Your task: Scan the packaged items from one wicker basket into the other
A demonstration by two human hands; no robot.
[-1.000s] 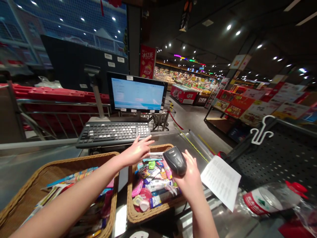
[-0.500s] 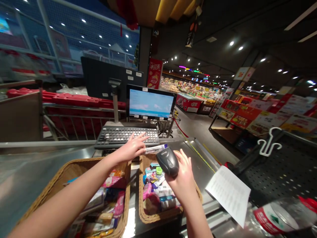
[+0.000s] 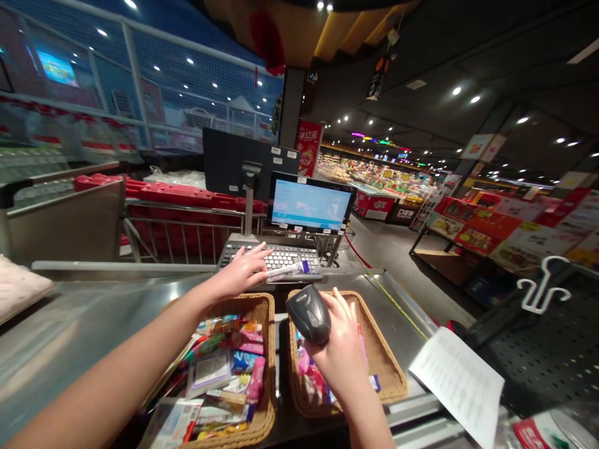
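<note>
Holding a white tube (image 3: 289, 270) just over the keyboard (image 3: 285, 254), my left hand (image 3: 241, 274) pinches it, fingers half spread. On the keyboard's near side, my right hand (image 3: 339, 352) grips a black scanner (image 3: 309, 313), a wicker basket (image 3: 388, 374) beneath.

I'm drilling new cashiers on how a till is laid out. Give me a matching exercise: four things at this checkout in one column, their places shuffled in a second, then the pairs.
Things
1. scanner
2. small white tube
3. printed sheet
4. monitor

Places
A. behind the keyboard
B. in the left hand
C. right of the right-hand basket
D. in the right hand

Pairs: 1-D, 2-B, 3-C, 4-A
</note>
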